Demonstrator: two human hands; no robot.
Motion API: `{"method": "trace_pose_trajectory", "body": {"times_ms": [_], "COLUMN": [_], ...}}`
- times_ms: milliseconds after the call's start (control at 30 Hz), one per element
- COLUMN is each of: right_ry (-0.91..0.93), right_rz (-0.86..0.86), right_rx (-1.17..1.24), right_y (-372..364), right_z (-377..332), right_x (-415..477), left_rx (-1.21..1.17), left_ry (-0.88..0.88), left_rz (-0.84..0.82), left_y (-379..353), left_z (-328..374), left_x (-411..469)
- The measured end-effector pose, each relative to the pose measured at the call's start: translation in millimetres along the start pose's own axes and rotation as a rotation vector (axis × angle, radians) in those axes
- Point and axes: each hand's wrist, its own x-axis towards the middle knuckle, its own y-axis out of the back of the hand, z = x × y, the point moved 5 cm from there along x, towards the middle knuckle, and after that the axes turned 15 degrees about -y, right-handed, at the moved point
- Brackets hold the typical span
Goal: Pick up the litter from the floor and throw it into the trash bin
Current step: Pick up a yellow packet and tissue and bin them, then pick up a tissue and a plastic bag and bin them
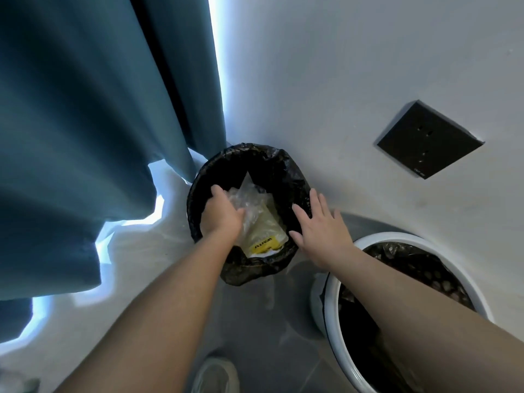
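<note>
While our left hand (221, 214) clutched the seemingly light, slippery plastic wrapper (255, 204) inside the trash bin (249, 269), our right hand (320, 228) held its fingers wide.

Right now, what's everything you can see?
curtain: one, teal, left
cloth: one, white, under curtain
wall: one, white, top right
socket: one, black, on wall
bin: one, black-bagged, middle, by wall
litter: one bundle, clear and yellowish plastic, in bin
white bin: one, dark liner, lower right
floor: grey, bottom
shoe: one, pale, bottom middle
left hand: in bin, holds litter
right hand: open, over bin's right rim
</note>
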Motion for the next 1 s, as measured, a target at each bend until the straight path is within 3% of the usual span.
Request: {"method": "trace_pose_trajectory", "body": {"times_ms": [133, 300, 633, 767, 1000], "right_ry": [-0.002, -0.009, 0.131, 0.279, 0.591], "right_rz": [0.013, 0.027, 0.061, 0.053, -0.008], "right_rx": [-0.004, -0.035, -0.048, -0.069, -0.152], "right_y": [0, 4, 27, 23, -18], "right_z": [2, 2, -58, -119, -266], "right_x": [3, -4, -72, -113, -193], "left_rx": [0.148, 0.473, 0.670, 0.786, 0.891], "left_ry": [-0.081, -0.321, -0.585, -0.584, -0.269], "left_rz": [-0.191, -0.212, -0.174, -0.190, -0.259], "left_y": [-22, -1, 89, 123, 162], "left_z": [-4, -7, -42, -119, -290], "left_x": [0, -6, -110, -171, -289]}}
